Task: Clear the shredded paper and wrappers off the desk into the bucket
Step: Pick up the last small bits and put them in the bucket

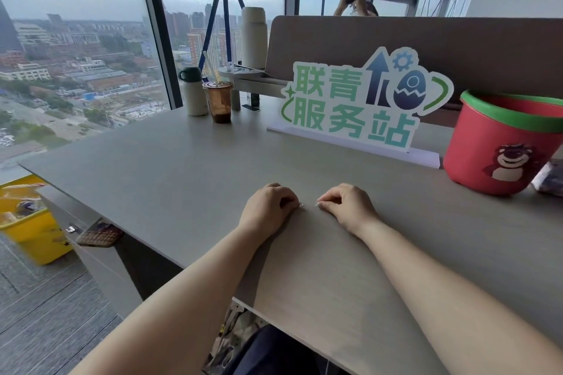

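Note:
My left hand (pixel 269 207) and my right hand (pixel 345 207) rest side by side on the grey desk (pixel 170 173), fingers curled under, fingertips almost meeting. Nothing shows inside either hand. A red bucket (pixel 499 146) with a green rim and a bear picture stands on the desk at the far right, well beyond my right hand. No shredded paper shows on the desk top. A crumpled dark wrapper (pixel 551 176) lies just right of the bucket, partly cut off by the frame edge.
A green and white standing sign (pixel 359 103) is behind my hands. A plastic drink cup (pixel 218 102) and a white flask (pixel 193 91) stand at the far left corner by the window. A yellow bin (pixel 30 219) sits on the floor left of the desk.

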Demonstrator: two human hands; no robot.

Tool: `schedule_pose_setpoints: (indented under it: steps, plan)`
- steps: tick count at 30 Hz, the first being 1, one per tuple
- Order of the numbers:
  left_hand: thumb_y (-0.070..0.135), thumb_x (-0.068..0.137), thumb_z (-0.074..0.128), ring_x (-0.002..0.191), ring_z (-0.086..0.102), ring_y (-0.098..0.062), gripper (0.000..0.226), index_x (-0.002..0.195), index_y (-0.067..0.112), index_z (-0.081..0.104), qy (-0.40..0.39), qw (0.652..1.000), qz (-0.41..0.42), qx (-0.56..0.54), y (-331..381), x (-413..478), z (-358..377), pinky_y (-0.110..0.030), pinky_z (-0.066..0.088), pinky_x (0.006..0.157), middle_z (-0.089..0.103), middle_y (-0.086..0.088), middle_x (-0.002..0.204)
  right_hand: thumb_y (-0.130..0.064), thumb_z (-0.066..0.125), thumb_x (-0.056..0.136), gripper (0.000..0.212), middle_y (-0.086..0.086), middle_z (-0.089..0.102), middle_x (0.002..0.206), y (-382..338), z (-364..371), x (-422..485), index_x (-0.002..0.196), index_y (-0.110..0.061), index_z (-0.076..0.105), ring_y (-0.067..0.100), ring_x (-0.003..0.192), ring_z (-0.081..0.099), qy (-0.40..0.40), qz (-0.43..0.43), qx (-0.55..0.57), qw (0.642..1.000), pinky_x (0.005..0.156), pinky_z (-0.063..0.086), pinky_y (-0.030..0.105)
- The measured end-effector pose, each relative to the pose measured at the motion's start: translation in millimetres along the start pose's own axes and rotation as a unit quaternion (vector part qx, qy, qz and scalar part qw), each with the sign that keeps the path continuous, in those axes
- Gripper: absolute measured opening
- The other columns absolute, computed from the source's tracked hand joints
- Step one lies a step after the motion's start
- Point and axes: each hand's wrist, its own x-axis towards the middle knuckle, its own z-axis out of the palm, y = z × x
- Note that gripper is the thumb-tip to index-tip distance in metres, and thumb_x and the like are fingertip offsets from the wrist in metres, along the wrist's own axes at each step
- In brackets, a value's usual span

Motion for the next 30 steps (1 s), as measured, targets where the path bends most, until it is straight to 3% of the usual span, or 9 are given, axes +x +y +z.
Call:
schedule_pose_setpoints:
  steps: [6, 10, 18, 25, 30]
  plan:
    - [0.029, 0.086, 0.060, 0.095, 0.062, -0.023, 0.020, 0.102, 0.023, 0.071, -0.024, 0.999, 0.027, 0.013, 4.2, 3.1, 1.9, -0.029, 0.048, 0.082, 0.065, -0.002, 0.102, -0.020, 0.069, 0.078, 0.006, 0.000, 0.061, 0.085, -0.5, 0.3, -2.5, 0.082, -0.017, 0.073, 0.022, 0.090, 0.060, 0.002, -0.014, -0.011, 1.000, 0.081, 0.046, 0.029]
    - [0.023, 0.086, 0.059, 0.092, 0.061, -0.025, 0.017, 0.097, 0.024, 0.072, -0.053, 0.997, 0.056, 0.028, 12.2, 8.6, 5.2, -0.028, 0.046, 0.079, 0.065, -0.004, 0.102, -0.018, 0.067, 0.080, 0.007, 0.007, 0.064, 0.094, -1.4, 0.8, -3.3, 0.084, -0.014, 0.071, 0.024, 0.093, 0.060, 0.001, -0.028, -0.021, 0.999, 0.082, 0.046, 0.031]
    - [0.019, 0.084, 0.057, 0.090, 0.061, -0.027, 0.015, 0.091, 0.019, 0.071, -0.023, 0.998, 0.044, 0.025, 13.0, 9.1, 8.6, -0.031, 0.047, 0.079, 0.065, -0.006, 0.098, -0.022, 0.056, 0.088, 0.014, 0.012, 0.060, 0.107, -5.4, 3.6, 0.1, 0.093, -0.013, 0.065, 0.029, 0.105, 0.053, -0.030, -0.025, -0.096, 0.995, 0.089, 0.040, 0.031]
    - [0.016, 0.084, 0.062, 0.083, 0.062, -0.023, 0.011, 0.086, 0.018, 0.073, 0.027, 0.999, -0.009, -0.027, 0.1, 14.9, -5.2, -0.028, 0.048, 0.078, 0.066, -0.005, 0.092, -0.017, 0.057, 0.088, 0.014, 0.016, 0.063, 0.108, -3.8, -4.0, 6.5, 0.094, -0.007, 0.065, 0.029, 0.104, 0.056, -0.029, 0.015, -0.031, 0.999, 0.087, 0.041, 0.030]
    - [0.017, 0.084, 0.062, 0.084, 0.062, -0.024, 0.011, 0.084, 0.019, 0.073, 0.013, 1.000, -0.008, -0.017, -4.7, 15.9, -15.1, -0.031, 0.049, 0.078, 0.066, -0.005, 0.092, -0.018, 0.060, 0.086, 0.012, 0.013, 0.065, 0.104, -7.8, -1.6, 7.0, 0.091, -0.009, 0.066, 0.027, 0.099, 0.058, -0.029, 0.011, -0.003, 1.000, 0.084, 0.042, 0.030]
